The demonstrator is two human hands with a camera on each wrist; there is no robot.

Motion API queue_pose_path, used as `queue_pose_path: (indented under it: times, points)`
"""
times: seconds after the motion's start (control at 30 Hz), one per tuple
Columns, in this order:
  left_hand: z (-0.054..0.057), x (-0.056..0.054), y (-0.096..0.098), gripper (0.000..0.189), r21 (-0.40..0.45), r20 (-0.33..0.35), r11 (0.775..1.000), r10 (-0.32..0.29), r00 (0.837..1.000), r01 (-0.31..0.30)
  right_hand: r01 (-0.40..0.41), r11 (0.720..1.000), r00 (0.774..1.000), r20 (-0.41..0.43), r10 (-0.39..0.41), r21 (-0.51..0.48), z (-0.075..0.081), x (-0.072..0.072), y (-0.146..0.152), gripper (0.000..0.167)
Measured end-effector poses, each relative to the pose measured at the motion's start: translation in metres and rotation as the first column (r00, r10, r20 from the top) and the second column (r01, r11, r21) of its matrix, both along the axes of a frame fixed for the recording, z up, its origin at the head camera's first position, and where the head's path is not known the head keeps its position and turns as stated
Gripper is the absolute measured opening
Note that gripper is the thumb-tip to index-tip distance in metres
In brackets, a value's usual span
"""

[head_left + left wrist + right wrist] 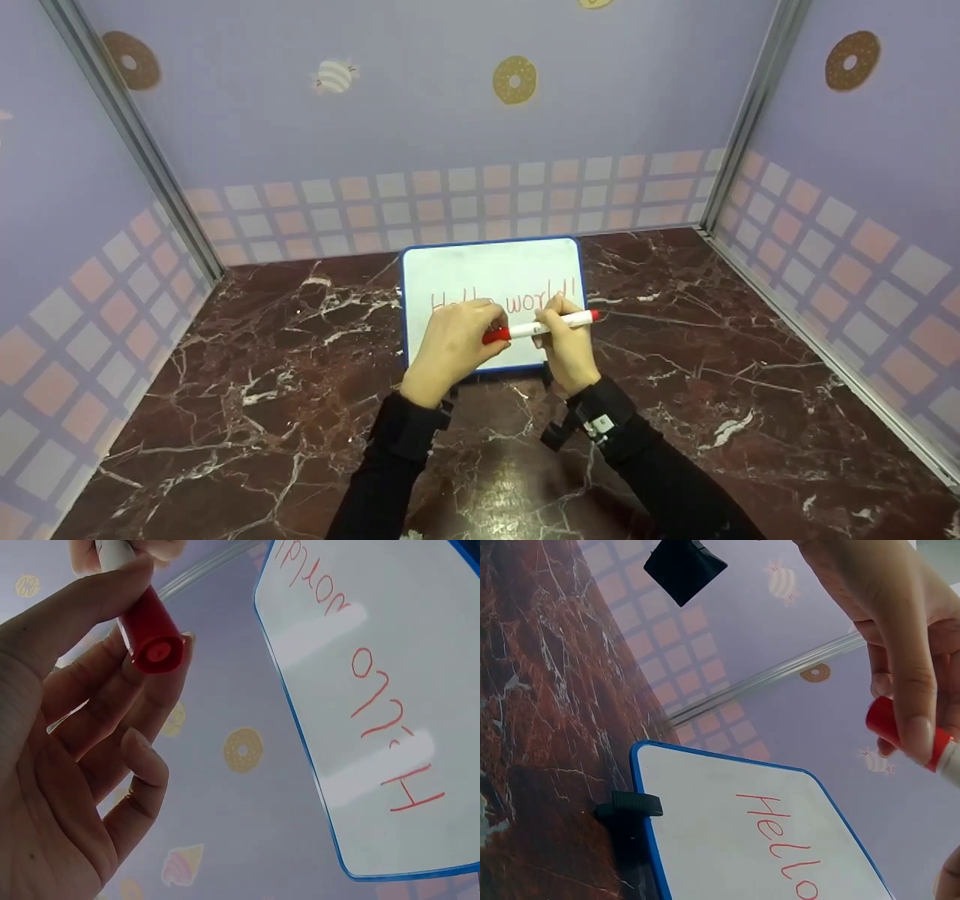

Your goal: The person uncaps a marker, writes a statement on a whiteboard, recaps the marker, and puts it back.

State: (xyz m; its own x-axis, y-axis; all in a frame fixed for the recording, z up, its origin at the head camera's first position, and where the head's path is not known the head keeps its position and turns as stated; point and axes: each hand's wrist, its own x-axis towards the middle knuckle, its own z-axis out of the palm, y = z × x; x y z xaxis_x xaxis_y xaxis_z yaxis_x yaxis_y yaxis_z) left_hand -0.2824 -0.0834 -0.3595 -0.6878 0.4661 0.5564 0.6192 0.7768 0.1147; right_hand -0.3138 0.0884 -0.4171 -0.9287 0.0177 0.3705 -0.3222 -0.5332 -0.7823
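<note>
A red-and-white marker (534,328) is held level between both hands, in front of the whiteboard (480,266). My left hand (454,337) pinches the red cap (154,626) between thumb and fingers, and the cap is on the marker. My right hand (570,349) grips the white barrel nearer its red-tipped right end. On the blue-framed board is "Hello world!" in red writing (780,840), partly covered by the hands in the head view. At the right wrist view's lower right edge, only a sliver of the right hand (949,877) shows.
A black clip-like foot (637,804) supports the board's lower edge on the dark red marble-patterned table (300,360). Purple patterned walls (427,127) enclose the back and both sides, with metal corner posts (750,112).
</note>
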Motion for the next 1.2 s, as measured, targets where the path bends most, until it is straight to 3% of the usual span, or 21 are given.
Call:
queue_pose_path:
  times: [0.17, 0.27, 0.53, 0.7, 0.83, 0.93, 0.97, 1.03, 1.1, 1.13, 1.2]
  points:
    - [-0.002, 0.0, 0.003, 0.019, 0.001, -0.025, 1.0, -0.015, 1.0, 0.015, -0.007, 1.0, 1.0, -0.026, 0.007, -0.007, 0.001, -0.001, 0.002, 0.041]
    - [-0.002, 0.0, 0.003, 0.018, 0.02, -0.037, 0.998, -0.054, 0.998, 0.054, -0.004, 1.0, 0.998, -0.062, 0.003, -0.006, 0.001, -0.002, 0.004, 0.04]
    - [-0.003, -0.004, 0.002, 0.013, 0.113, 0.011, 0.98, -0.168, 0.986, 0.166, -0.017, 0.999, 0.988, -0.15, 0.024, 0.051, 0.001, -0.006, 0.008, 0.037]
    - [-0.003, -0.006, 0.003, 0.015, 0.131, 0.039, 0.981, -0.152, 0.988, 0.146, -0.042, 0.996, 0.989, -0.138, 0.053, 0.084, 0.002, -0.008, 0.013, 0.033]
    - [-0.003, -0.007, 0.003, 0.016, 0.149, 0.032, 0.982, -0.124, 0.992, 0.118, -0.05, 0.991, 0.99, -0.122, 0.066, 0.124, 0.005, -0.011, 0.019, 0.019]
    - [-0.002, -0.007, 0.001, 0.016, 0.152, 0.019, 0.984, -0.1, 0.995, 0.096, 0.008, 0.986, 0.987, -0.158, 0.019, 0.169, 0.007, -0.015, 0.024, 0.005]
    - [-0.001, -0.007, 0.0, 0.015, 0.154, 0.02, 0.984, -0.093, 0.995, 0.089, 0.051, 0.979, 0.983, -0.184, -0.014, 0.198, 0.008, -0.016, 0.026, 0.009]
    - [0.0, -0.008, -0.003, 0.014, 0.157, 0.023, 0.985, -0.076, 0.997, 0.072, 0.166, 0.952, 0.961, -0.26, -0.097, 0.257, 0.009, -0.019, 0.03, 0.02]
    - [0.001, -0.008, -0.006, 0.014, 0.16, 0.022, 0.986, -0.056, 0.998, 0.052, 0.304, 0.9, 0.912, -0.37, -0.179, 0.314, 0.01, -0.021, 0.035, 0.029]
    - [0.001, -0.008, -0.007, 0.013, 0.161, 0.018, 0.986, -0.046, 0.999, 0.043, 0.381, 0.859, 0.872, -0.441, -0.211, 0.342, 0.01, -0.022, 0.037, 0.032]
    - [0.001, -0.008, -0.009, 0.013, 0.153, -0.001, 0.988, -0.025, 1.0, 0.025, 0.533, 0.752, 0.769, -0.592, -0.24, 0.387, 0.011, -0.023, 0.041, 0.035]
